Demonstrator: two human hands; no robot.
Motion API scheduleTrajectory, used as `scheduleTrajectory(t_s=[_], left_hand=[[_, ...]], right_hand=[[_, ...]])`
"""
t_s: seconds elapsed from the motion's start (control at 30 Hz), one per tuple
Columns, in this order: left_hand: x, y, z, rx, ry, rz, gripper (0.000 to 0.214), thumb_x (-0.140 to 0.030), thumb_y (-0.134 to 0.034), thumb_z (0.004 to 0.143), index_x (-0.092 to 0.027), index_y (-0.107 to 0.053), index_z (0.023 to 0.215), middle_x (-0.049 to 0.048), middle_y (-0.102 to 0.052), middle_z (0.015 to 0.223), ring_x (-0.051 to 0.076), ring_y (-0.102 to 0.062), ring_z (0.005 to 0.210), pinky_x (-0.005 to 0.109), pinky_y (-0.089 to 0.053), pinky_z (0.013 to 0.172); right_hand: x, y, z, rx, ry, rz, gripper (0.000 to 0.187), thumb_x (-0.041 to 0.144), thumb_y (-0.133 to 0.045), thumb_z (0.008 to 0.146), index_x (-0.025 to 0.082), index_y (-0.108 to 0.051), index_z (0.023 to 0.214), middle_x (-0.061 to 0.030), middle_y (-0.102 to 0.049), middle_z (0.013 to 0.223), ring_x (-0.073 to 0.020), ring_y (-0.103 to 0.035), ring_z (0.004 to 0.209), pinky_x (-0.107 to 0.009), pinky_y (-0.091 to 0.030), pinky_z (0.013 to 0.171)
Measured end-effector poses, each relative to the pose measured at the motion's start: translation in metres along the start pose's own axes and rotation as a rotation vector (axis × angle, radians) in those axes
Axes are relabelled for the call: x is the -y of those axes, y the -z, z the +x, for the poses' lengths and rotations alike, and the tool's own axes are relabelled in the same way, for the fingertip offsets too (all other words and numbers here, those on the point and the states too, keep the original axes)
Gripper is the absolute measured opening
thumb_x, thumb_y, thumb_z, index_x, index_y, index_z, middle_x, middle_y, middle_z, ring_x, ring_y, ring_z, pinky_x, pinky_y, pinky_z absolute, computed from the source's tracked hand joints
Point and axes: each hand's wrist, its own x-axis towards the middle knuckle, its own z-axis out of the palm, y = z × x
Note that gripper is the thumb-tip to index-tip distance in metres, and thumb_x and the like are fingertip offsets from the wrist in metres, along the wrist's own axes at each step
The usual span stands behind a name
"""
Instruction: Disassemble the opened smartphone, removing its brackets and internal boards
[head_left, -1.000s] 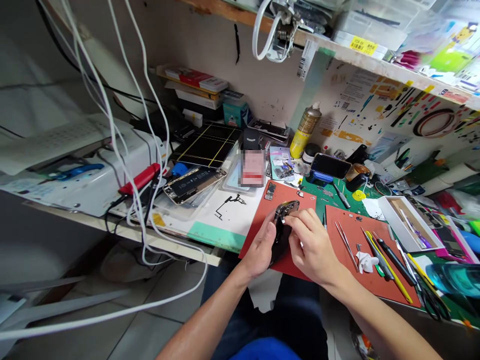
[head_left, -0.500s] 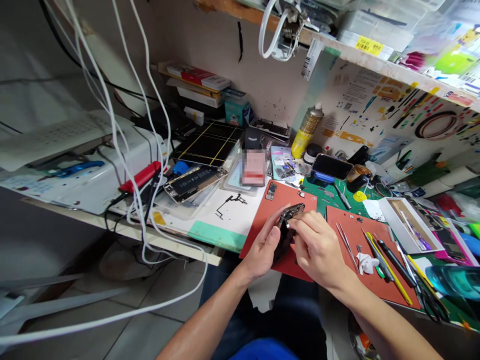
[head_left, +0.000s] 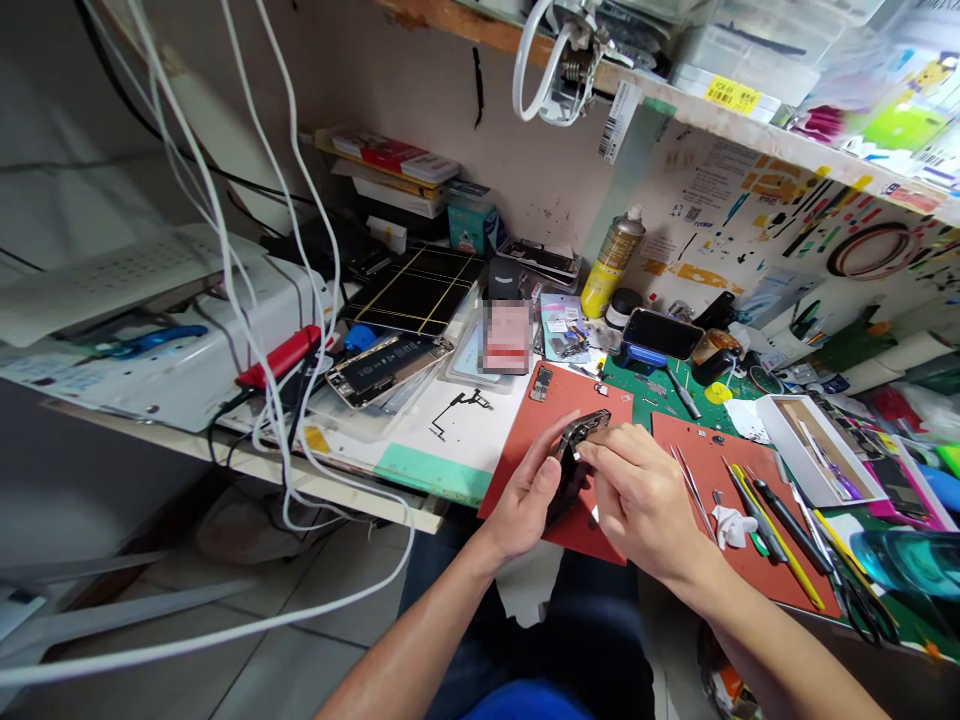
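Tilted up on its edge above the red mat [head_left: 517,455] is a dark phone body [head_left: 571,478], its inside facing right. My left hand [head_left: 525,500] is wrapped round its left side, thumb along the near edge. At the upper part of the phone, my right hand [head_left: 637,490] pinches with thumb and forefinger; a tiny whitish bit shows at the fingertips, too small to name. A small circuit board [head_left: 541,382] lies on the mat behind the phone. Beside my right hand lie tweezers [head_left: 694,490] and a crumpled white tissue [head_left: 733,526].
Pens, a yellow-handled tool [head_left: 787,555] and black scissors [head_left: 866,600] lie at the right. A phone on a blue stand [head_left: 660,335] and a yellow spray can [head_left: 613,262] stand behind. White cables [head_left: 289,420] hang across the left. An opened phone [head_left: 386,368] rests left of centre.
My right hand has shifted slightly to the right at the phone's upper part, still pinching. My left hand and the phone look nearly still; the view has moved slightly.
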Motion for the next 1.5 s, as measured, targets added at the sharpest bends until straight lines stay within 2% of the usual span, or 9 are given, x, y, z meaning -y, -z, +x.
scheduleTrajectory(t_s=[0.43,0.63,0.73,0.8,0.93,1.03,1.17,1.3,1.5], left_hand=[[0.0,-0.002,0.003,-0.069,0.031,-0.006,0.054,-0.057,-0.049,0.108,-0.029,-0.059,0.153,0.005,-0.057,0.161,0.028,-0.047,0.153,0.043,-0.038,0.128],[-0.008,-0.003,0.01,-0.274,0.334,-0.247,0.072,-0.076,-0.052,0.098,-0.021,-0.07,0.141,0.0107,-0.074,0.139,0.035,-0.059,0.142,0.048,-0.047,0.121],[-0.016,0.0,0.012,-0.167,0.525,-0.479,0.086,-0.084,-0.042,0.096,-0.014,-0.072,0.136,0.0174,-0.079,0.123,0.038,-0.073,0.12,0.049,-0.06,0.101],[-0.02,0.003,0.013,-0.127,0.537,-0.553,0.089,-0.084,-0.037,0.097,-0.012,-0.073,0.133,0.0195,-0.08,0.12,0.035,-0.078,0.106,0.044,-0.064,0.09],[-0.021,0.005,0.013,-0.168,0.519,-0.555,0.087,-0.082,-0.037,0.098,-0.01,-0.073,0.131,0.0198,-0.08,0.119,0.031,-0.081,0.09,0.037,-0.065,0.076],[-0.022,0.002,0.015,-0.221,0.544,-0.51,0.085,-0.083,-0.039,0.097,-0.012,-0.073,0.131,0.0182,-0.08,0.119,0.032,-0.081,0.086,0.038,-0.065,0.068],[-0.023,0.0,0.018,-0.302,0.514,-0.491,0.072,-0.074,-0.045,0.101,-0.017,-0.07,0.136,0.0157,-0.076,0.133,0.033,-0.08,0.102,0.043,-0.068,0.082],[-0.022,-0.002,0.017,-0.264,0.579,-0.516,0.065,-0.066,-0.055,0.099,-0.016,-0.067,0.139,0.0167,-0.075,0.135,0.038,-0.072,0.124,0.052,-0.062,0.102],[-0.023,-0.009,0.015,-0.299,0.456,-0.374,0.06,-0.033,-0.077,0.092,-0.022,-0.052,0.145,0.0173,-0.076,0.131,0.04,-0.073,0.123,0.063,-0.057,0.109]], right_hand=[[-0.004,0.001,0.005,0.021,0.011,0.002,0.032,-0.001,-0.048,0.096,0.018,-0.073,0.104,-0.0087,-0.077,0.096,-0.0215,-0.066,0.083,-0.037,-0.057,0.072],[-0.006,0.001,-0.006,0.038,-0.036,0.096,0.05,-0.004,-0.043,0.096,0.02,-0.068,0.133,-0.0113,-0.077,0.123,-0.0247,-0.073,0.112,-0.044,-0.064,0.092],[-0.002,0.008,-0.023,-0.062,-0.172,0.134,0.045,0.003,-0.05,0.1,0.024,-0.068,0.135,-0.0105,-0.078,0.122,-0.025,-0.075,0.112,-0.043,-0.064,0.093],[0.003,0.011,-0.039,-0.141,-0.318,0.152,0.033,0.009,-0.058,0.1,0.024,-0.073,0.126,-0.0086,-0.08,0.111,-0.0233,-0.077,0.099,-0.039,-0.064,0.086],[0.021,0.01,-0.069,-0.197,-0.621,0.28,0.008,0.021,-0.068,0.101,0.023,-0.076,0.101,-0.0011,-0.074,0.079,-0.0145,-0.067,0.062,-0.028,-0.059,0.062],[0.032,0.002,-0.084,-0.187,-0.767,0.391,0.009,0.027,-0.071,0.1,0.023,-0.077,0.095,-0.0006,-0.072,0.075,-0.0128,-0.062,0.055,-0.026,-0.053,0.053],[0.038,-0.011,-0.091,-0.183,-0.934,0.555,0.015,0.037,-0.073,0.098,0.023,-0.079,0.097,-0.0031,-0.074,0.08,-0.0131,-0.063,0.055,-0.025,-0.053,0.051],[0.035,-0.017,-0.084,-0.092,-1.089,0.781,0.03,0.049,-0.07,0.099,0.021,-0.079,0.102,-0.0036,-0.072,0.074,-0.0137,-0.062,0.052,-0.025,-0.05,0.047],[0.033,-0.024,-0.074,-0.014,-1.199,1.04,0.045,0.059,-0.068,0.098,0.017,-0.079,0.106,-0.0029,-0.069,0.069,-0.0119,-0.057,0.048,-0.023,-0.045,0.044]])
